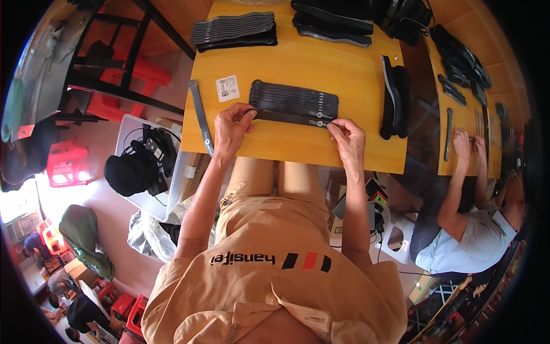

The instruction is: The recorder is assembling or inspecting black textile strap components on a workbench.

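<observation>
A flat black strap [286, 118] with white print near its right end stretches sideways along the near part of the yellow table [275, 143]. My left hand [232, 127] pinches its left end between thumb and fingers. At the other end, my right hand [348, 140] grips it the same way, by the print. Just beyond lies a fanned row of similar black straps [286, 97], their printed ends lined up at the right. A white label sheet [227, 89] rests left of that row. Near the left edge a single grey strap [200, 117] lies lengthwise.
Stacked straps [234, 28] and black bundles [332, 26] occupy the far side. More dark straps [395, 97] lie at the right edge. A white bin [129, 137] with black gear stands on the floor at left. At right, a co-worker [470, 229] handles straps at another table.
</observation>
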Demonstrator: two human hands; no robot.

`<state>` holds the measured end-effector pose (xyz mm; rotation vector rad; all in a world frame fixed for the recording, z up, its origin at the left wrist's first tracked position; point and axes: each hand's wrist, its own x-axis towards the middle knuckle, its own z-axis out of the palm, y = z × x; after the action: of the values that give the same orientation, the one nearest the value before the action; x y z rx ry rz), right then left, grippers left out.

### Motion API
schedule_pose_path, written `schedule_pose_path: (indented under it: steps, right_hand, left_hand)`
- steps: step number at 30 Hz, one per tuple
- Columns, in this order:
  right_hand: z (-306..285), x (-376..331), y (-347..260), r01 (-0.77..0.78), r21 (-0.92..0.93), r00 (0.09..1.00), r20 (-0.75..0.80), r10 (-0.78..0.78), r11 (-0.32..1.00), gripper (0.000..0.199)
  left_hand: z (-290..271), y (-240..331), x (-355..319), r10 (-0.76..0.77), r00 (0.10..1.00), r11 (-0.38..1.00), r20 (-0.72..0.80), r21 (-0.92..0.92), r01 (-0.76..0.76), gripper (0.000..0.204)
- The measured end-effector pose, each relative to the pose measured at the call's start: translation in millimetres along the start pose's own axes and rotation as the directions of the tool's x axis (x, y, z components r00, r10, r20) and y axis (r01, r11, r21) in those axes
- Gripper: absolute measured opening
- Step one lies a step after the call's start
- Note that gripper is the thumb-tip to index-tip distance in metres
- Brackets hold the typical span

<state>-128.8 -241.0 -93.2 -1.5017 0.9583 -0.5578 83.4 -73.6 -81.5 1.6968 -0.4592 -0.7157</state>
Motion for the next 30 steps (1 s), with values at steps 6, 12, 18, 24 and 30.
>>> schedule_pose_path:
  steps: [6, 12, 18, 24, 30]
  right_hand:
    - [3.5, 4.0, 5.1, 0.058, 0.111, 0.994, -0.097, -0.048, 0.992, 0.009]
    - [4.6, 6.3, 2.7, 0.048, 0.126, 0.993, -0.112, -0.033, 0.991, 0.007]
    - [8.8, 8.3, -3.1, 0.005, 0.065, 0.986, -0.166, 0.006, 0.998, 0.008]
    - [9.9, 11.6, 0.5, 0.037, 0.068, 0.984, -0.177, -0.025, 0.997, 0.009]
    - [12.1, 10.9, -3.5, 0.042, 0.072, 0.985, -0.171, -0.029, 0.997, 0.009]
  left_hand:
    - [6.1, -5.3, 6.4, 0.135, 0.987, 0.97, -0.088, 0.216, -0.113, 0.015]
    - [10.9, -3.6, 8.7, 0.176, 0.977, 0.948, -0.12, 0.287, -0.136, 0.014]
    - [13.9, -8.5, 11.8, 0.196, 0.969, 0.952, -0.152, 0.267, -0.15, 0.013]
    - [13.8, -5.8, 13.6, 0.144, 0.977, 0.968, -0.154, 0.226, -0.107, 0.012]
    - [12.3, -7.3, 14.2, 0.142, 0.976, 0.966, -0.165, 0.238, -0.101, 0.013]
